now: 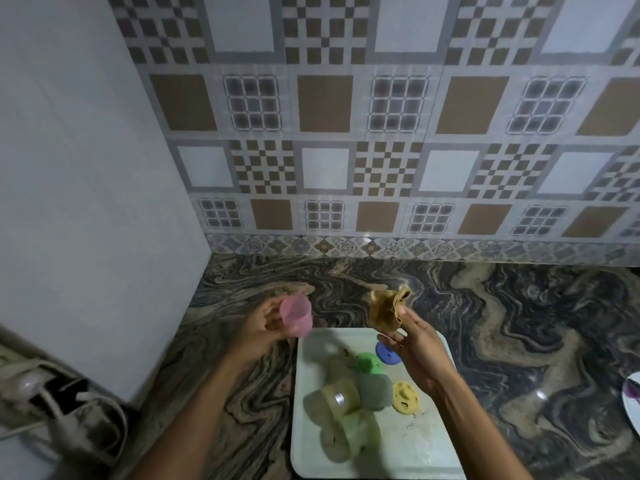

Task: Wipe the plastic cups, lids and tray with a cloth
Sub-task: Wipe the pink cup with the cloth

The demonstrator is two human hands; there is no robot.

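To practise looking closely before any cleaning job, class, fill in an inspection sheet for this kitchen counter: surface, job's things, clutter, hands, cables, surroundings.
Surface: swirl-patterned stone counter with a pale tray lying on it.
Job's things: pink cup and cloth held up above the counter; several pale cups lying on their sides on the tray, with a blue lid, green lid and yellow lid.
Clutter: plate, cut off by the right edge.
Hands: left hand grips the pink cup; right hand pinches the cloth.
Cables: white cable at lower left, blurred.
Surroundings: tiled wall behind; white wall on the left.
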